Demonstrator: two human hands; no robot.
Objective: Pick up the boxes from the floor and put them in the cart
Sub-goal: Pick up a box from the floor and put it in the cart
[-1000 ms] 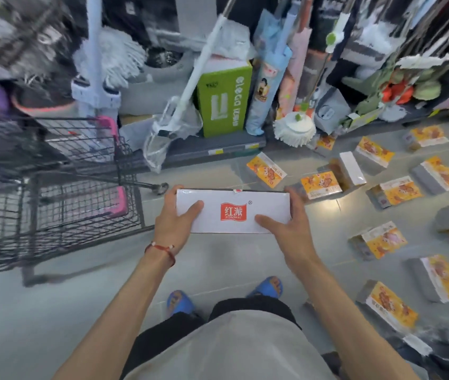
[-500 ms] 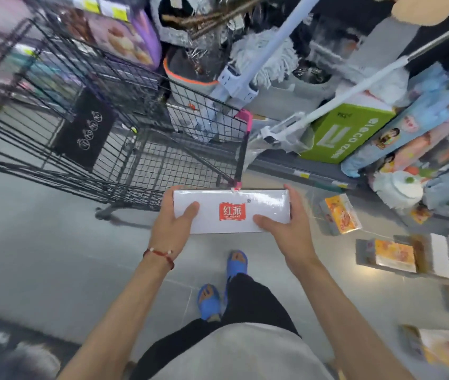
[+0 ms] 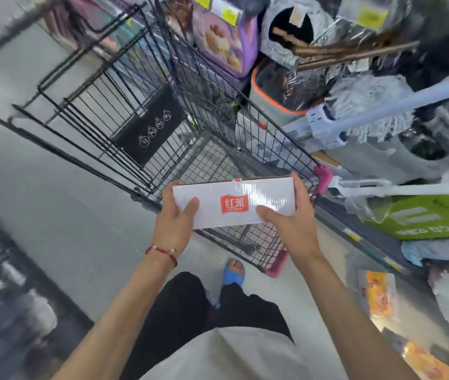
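One white box [image 3: 234, 204] with a single red logo reading "红派" is held level in the air over the near end of the black wire cart [image 3: 278, 138], gripped at its two short ends: the left hand [image 3: 175, 223] and the right hand [image 3: 291, 215] each have the thumb on top and the fingers curled round the end. Inside the cart hangs one black sign [image 3: 149, 127] with four round white symbols, too small to read. One green box [image 3: 423, 218] on the right carries blurred, upside-down white lettering, and two orange boxes [image 3: 381, 294] lie on the floor beside it.
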